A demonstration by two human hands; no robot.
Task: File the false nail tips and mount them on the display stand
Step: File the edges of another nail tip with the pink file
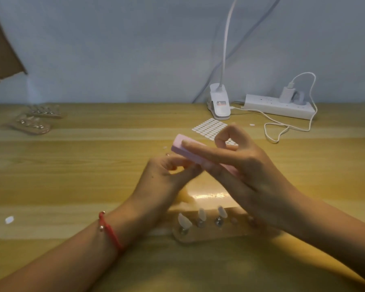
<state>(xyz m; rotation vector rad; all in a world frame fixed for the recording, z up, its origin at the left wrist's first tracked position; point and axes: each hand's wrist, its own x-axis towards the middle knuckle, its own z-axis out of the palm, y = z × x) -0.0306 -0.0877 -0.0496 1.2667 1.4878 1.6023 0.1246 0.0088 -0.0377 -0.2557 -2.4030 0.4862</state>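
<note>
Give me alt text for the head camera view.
The right hand holds a pink filing block over the left hand, whose fingers are curled beneath it, above a wooden table. Nearer, a display stand carries three nail tips.

Right hand (240,165) is gripping a pink block (183,147) over the curled left hand (167,178), three nail tips (184,221) sitting on the stand (209,236).

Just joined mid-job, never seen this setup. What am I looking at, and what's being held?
No machine: one head-worn camera looks down at a person's bare hands. The right hand holds a pink rectangular filing block. The left hand curls its fingers beneath it; what they pinch is hidden. On the wooden table, a wooden display stand carries three pale nail tips. Behind lie a white sticker sheet, white clip lamp and white power strip.
</note>
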